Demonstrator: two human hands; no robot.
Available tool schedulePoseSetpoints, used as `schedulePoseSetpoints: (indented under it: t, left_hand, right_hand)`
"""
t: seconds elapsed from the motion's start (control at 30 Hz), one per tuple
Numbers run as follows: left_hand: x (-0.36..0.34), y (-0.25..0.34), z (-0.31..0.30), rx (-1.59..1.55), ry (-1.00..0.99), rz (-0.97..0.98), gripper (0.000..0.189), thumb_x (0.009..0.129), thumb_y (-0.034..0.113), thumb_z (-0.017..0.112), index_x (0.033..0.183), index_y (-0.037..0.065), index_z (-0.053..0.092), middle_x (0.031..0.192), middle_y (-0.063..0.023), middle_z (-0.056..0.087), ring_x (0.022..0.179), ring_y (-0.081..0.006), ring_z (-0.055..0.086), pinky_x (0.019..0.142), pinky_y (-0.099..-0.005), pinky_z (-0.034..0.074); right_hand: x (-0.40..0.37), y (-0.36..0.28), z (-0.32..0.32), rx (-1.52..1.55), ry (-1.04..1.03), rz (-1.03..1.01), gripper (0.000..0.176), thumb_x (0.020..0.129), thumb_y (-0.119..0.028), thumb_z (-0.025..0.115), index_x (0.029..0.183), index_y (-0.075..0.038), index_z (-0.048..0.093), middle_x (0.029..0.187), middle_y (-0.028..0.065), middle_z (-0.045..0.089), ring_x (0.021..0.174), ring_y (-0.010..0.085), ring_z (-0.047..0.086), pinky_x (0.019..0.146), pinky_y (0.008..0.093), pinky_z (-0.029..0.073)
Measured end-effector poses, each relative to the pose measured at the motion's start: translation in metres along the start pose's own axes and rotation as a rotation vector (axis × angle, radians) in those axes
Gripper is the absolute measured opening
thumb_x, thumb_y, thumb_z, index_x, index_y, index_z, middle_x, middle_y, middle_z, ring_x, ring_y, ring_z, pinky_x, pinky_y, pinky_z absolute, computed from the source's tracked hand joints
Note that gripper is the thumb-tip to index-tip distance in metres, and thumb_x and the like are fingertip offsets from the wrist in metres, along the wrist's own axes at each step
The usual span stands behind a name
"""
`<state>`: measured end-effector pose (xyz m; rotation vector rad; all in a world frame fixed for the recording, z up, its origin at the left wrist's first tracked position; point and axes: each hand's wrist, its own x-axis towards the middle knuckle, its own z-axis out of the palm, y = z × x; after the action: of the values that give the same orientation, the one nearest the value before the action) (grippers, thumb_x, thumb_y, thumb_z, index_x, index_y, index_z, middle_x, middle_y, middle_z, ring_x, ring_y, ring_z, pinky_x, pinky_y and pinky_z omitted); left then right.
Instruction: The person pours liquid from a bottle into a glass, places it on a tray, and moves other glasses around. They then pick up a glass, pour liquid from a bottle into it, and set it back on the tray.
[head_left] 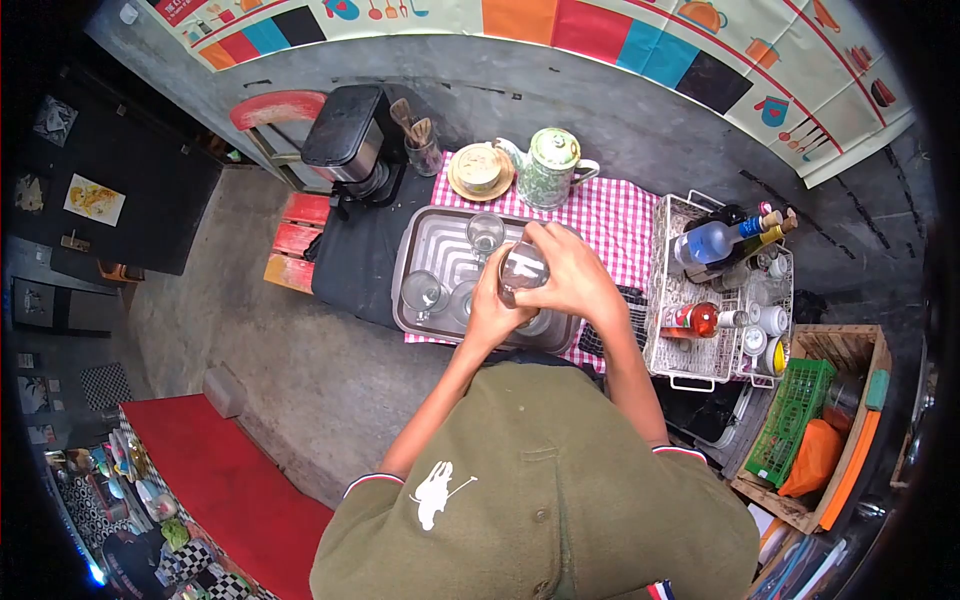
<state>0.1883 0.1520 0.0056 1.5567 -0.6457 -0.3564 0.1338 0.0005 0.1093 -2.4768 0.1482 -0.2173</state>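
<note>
Both my hands are closed around a clear drinking glass (524, 268), held up over a brown serving tray (412, 250). My left hand (492, 303) grips its near left side. From the far right, my right hand (573, 272) wraps it with fingers over the top edge. On the tray stand a glass mug (423, 291) at the left and another glass (486, 231) at the back. A further glass (462, 300) is partly hidden behind my left hand, and one more glass rim (535, 323) shows below my hands.
A green speckled teapot (550, 172) and a cup on a saucer (478, 172) stand behind the tray. At the left are a coffee maker (350, 140) and a glass of wooden utensils (424, 155). A white wire rack (690, 365) with bottles and jars stands at the right, beside a wooden crate (850, 345).
</note>
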Motion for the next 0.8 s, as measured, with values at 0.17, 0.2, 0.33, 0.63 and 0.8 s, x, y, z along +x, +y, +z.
schedulePoseSetpoints:
  t: [0.17,0.2,0.33,0.63,0.8]
  left_hand:
    - [0.001,0.002,-0.002,-0.008,-0.014,0.009,0.098,0.062,0.009,0.087,0.147,0.001,0.039,0.129,-0.0132,0.061,0.118,-0.0222,0.061,0.100,-0.0362,0.049]
    - [0.001,0.000,-0.003,-0.002,-0.011,0.013,0.098,0.062,0.009,0.087,0.147,0.001,0.039,0.129,-0.0131,0.061,0.118,-0.0223,0.061,0.101,-0.0361,0.048]
    - [0.002,0.003,-0.004,0.010,0.007,-0.006,0.094,0.060,0.009,0.084,0.143,0.001,0.043,0.129,-0.0153,0.060,0.119,-0.0267,0.060,0.100,-0.0380,0.049]
    - [0.002,-0.002,-0.011,-0.037,-0.010,-0.038,0.096,0.060,0.009,0.084,0.145,0.001,0.042,0.132,-0.0147,0.058,0.123,-0.0247,0.057,0.103,-0.0371,0.046]
    - [0.003,0.008,-0.017,-0.026,0.024,-0.010,0.090,0.059,0.007,0.081,0.142,0.001,0.046,0.126,-0.0152,0.061,0.117,-0.0268,0.061,0.099,-0.0387,0.049]
  right_hand:
    - [0.003,-0.004,-0.001,-0.022,-0.029,0.016,0.070,0.058,-0.037,0.079,0.113,-0.002,0.053,0.097,0.0196,0.055,0.094,0.0400,0.059,0.080,0.0492,0.048]
    - [0.004,-0.005,-0.001,-0.028,-0.038,0.022,0.069,0.058,-0.037,0.079,0.113,-0.003,0.053,0.097,0.0195,0.055,0.094,0.0402,0.059,0.080,0.0493,0.048]
    - [0.008,-0.007,-0.004,-0.065,-0.073,0.020,0.067,0.058,-0.037,0.078,0.110,-0.003,0.053,0.097,0.0198,0.056,0.094,0.0404,0.059,0.079,0.0496,0.048]
    - [0.016,-0.010,-0.001,-0.126,-0.103,-0.029,0.064,0.058,-0.036,0.078,0.108,-0.004,0.053,0.096,0.0198,0.057,0.092,0.0408,0.060,0.079,0.0492,0.049]
    - [0.020,-0.016,0.004,-0.131,-0.105,-0.042,0.070,0.057,-0.037,0.079,0.113,-0.004,0.053,0.096,0.0199,0.058,0.092,0.0412,0.061,0.080,0.0499,0.049]
